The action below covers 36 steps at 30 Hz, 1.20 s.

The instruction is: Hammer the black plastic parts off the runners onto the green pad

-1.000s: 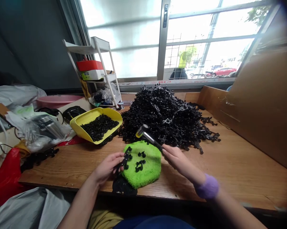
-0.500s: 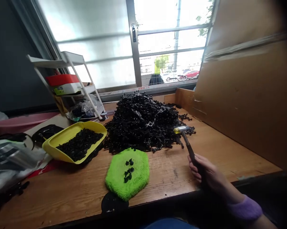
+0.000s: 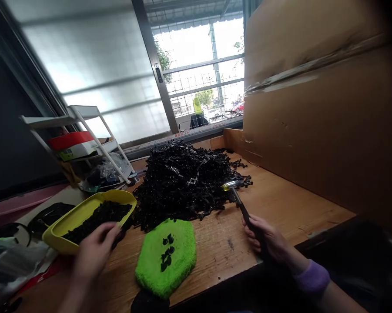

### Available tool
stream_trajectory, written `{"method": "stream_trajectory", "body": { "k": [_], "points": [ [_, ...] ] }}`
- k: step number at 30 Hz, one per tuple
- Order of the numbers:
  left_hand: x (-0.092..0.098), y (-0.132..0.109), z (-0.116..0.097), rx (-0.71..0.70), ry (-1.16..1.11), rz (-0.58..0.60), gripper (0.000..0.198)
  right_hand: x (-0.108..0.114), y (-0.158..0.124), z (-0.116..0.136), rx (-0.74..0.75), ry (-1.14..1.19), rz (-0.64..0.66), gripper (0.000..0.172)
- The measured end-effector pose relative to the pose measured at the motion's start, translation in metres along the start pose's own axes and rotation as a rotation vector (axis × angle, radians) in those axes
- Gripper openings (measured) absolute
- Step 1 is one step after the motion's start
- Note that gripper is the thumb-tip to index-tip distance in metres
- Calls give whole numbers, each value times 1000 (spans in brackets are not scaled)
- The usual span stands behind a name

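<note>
My right hand point(image 3: 264, 237) is wrapped round the dark handle of a small hammer point(image 3: 243, 208). Its metal head has a yellow, see-through tip and is raised in front of the black heap. My left hand point(image 3: 96, 250), smeared by motion, is at the front edge of a yellow scoop-shaped tray point(image 3: 61, 219) of small black pieces point(image 3: 106, 213). Whether its fingers hold anything cannot be made out. Between my hands lies a fuzzy green pad point(image 3: 182, 248) with several small black parts point(image 3: 167, 256) on top.
A big heap of black plastic pieces point(image 3: 182, 187) covers the back of the wooden table point(image 3: 270, 191). Cardboard point(image 3: 313, 117) walls off the right side. At the back left stands a white shelf rack point(image 3: 85, 113), with a pink basin point(image 3: 22, 204) beside it.
My left hand has come into view at the lower left, beside the yellow tray. The camera view has tilted and shifted. My right hand still grips the hammer.
</note>
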State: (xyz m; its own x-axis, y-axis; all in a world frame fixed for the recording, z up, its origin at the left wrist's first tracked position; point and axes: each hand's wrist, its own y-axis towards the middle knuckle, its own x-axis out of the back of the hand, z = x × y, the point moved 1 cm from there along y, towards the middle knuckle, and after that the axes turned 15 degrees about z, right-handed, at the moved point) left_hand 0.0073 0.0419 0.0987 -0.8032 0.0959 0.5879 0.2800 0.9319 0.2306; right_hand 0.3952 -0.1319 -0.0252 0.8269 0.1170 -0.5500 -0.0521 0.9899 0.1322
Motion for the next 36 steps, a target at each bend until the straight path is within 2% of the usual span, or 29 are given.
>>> {"method": "stream_trajectory", "body": {
  "k": [2,3,5,7,9,12,17,20,23,27,31,34,36],
  "points": [
    [-41,42,-34,-161,-48,77,29,2,-1,0,0,22,-9,25],
    [-63,65,-51,-198,-77,84,27,3,-2,0,2,29,-11,25],
    [-103,106,-77,-169,-82,77,25,3,-5,1,10,33,-9,24],
    [-132,140,-90,-98,-76,50,26,2,-7,2,18,31,-9,23],
    [-149,166,-94,-7,-53,2,29,1,-8,3,16,35,-10,23],
    [-161,191,-92,119,-21,-78,31,1,-7,4,-10,54,-10,22],
    [-175,209,-97,201,-110,-159,26,4,-6,3,-14,92,36,21],
    [-182,206,-102,151,-237,-153,21,5,-5,2,5,101,52,22],
    [-181,195,-102,71,-375,-100,22,5,-5,3,19,111,62,22],
    [-157,168,-90,18,-532,39,30,5,-5,3,29,112,74,21],
    [-117,121,-62,37,-614,133,34,5,-8,2,17,107,53,20],
    [-91,71,-30,92,-640,171,38,5,-9,2,3,109,33,20],
    [-80,38,-5,147,-662,223,38,4,-9,2,-9,101,36,20]
  ]
}}
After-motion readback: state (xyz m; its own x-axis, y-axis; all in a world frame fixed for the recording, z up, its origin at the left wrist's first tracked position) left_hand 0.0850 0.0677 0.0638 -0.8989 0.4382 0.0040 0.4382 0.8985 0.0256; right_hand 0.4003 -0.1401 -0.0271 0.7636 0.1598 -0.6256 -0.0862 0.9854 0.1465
